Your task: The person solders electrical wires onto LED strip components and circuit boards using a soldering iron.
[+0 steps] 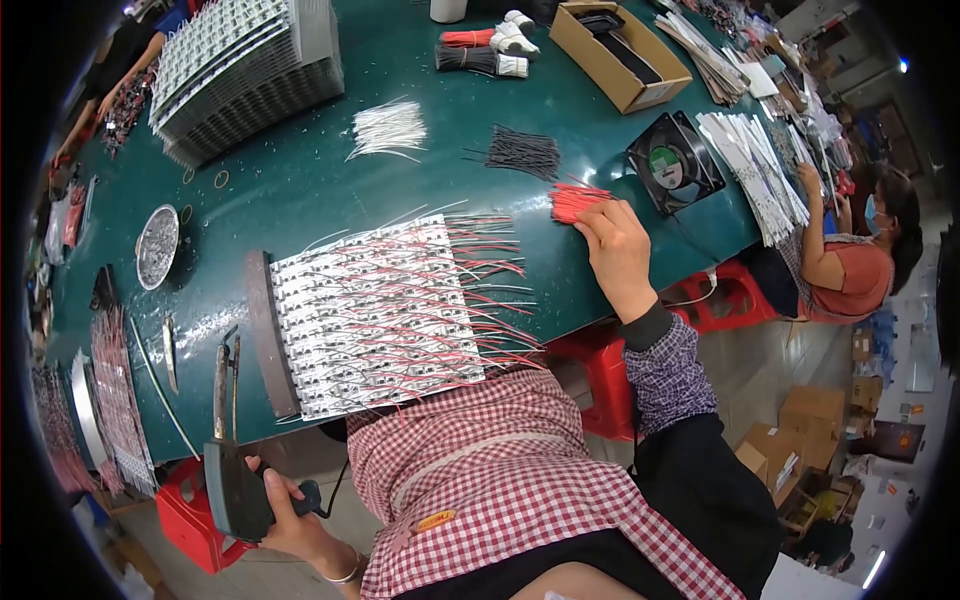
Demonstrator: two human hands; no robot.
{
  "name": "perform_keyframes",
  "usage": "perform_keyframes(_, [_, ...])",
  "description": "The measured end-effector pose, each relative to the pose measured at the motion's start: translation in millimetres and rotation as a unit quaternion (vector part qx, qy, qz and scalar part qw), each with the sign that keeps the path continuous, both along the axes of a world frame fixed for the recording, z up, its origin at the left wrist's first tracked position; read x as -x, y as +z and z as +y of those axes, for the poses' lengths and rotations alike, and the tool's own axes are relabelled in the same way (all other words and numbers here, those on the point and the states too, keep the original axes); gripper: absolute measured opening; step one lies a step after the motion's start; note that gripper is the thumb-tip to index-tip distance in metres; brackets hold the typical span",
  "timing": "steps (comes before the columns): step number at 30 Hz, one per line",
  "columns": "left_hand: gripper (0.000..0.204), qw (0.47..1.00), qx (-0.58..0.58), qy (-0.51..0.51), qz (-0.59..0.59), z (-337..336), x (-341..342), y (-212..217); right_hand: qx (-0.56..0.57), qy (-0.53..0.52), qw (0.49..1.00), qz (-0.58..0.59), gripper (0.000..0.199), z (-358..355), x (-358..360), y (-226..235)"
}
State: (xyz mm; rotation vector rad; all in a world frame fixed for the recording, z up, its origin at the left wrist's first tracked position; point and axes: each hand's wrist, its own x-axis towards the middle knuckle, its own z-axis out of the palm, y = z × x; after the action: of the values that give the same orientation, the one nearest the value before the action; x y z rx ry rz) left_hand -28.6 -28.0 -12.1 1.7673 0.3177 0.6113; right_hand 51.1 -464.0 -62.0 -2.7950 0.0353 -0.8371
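Note:
My left hand grips the handle of a dark soldering gun, whose long tip points up past the table's near edge. My right hand has its fingertips pinched at the near end of a pile of short red wires; how many wires it grasps is hidden. Between the hands lies a panel of white circuit boards. Red, black and white wires trail from the panel, many past its right side. A dark brown bar runs along its left edge.
Black wires and white wires lie in piles beyond the panel. A fan stands at right, below a cardboard box. Stacked panels rise far left, near a metal bowl. A co-worker sits at right.

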Motion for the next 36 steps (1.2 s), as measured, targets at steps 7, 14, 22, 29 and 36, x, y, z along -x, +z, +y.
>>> perform_keyframes(7, [0.028, 1.0, 0.005, 0.0, -0.001, -11.0, -6.5, 5.6, -0.015, 0.015, 1.0, -0.01, 0.01, -3.7, -0.6, 2.4])
perform_keyframes(14, [0.029, 1.0, 0.022, -0.003, -0.004, -8.7, -12.6, 3.9, -0.02, 0.028, 0.999, 0.006, 0.011, -5.9, -5.3, 8.6])
perform_keyframes(22, [0.024, 0.991, 0.113, -0.006, 0.068, -4.6, -15.1, 5.3, 0.006, 0.056, 0.997, 0.049, 0.011, -11.1, -6.2, 14.0])
perform_keyframes(29, [0.023, 0.996, 0.073, -0.043, -0.007, 1.1, -15.5, -0.9, -0.055, 0.082, 0.986, 0.132, 0.011, -22.4, -16.5, 8.1])
perform_keyframes(36, [0.025, 0.997, 0.069, -0.038, -0.007, 5.6, -16.7, 2.2, 0.041, 0.133, 0.974, 0.178, 0.009, -24.3, -32.4, 55.4])
